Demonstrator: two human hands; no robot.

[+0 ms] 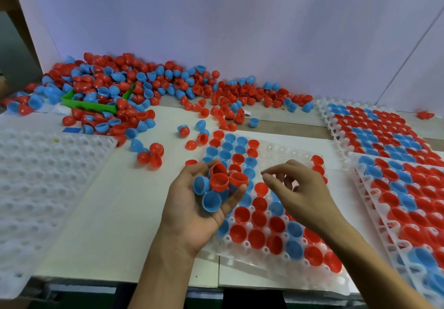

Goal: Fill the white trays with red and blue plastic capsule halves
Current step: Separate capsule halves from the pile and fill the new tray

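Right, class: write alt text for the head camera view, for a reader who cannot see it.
A left hand cups red and blue capsule halves above a partly filled white tray, while the right hand hovers empty beside it. A loose pile of halves lies behind, filled trays at right.

White counter [134, 212]: centre tray [283, 162] part-filled, empty tray [43, 176] left, full trays [374, 128] right, capsule pile [115, 92], green bin [89, 105] behind.
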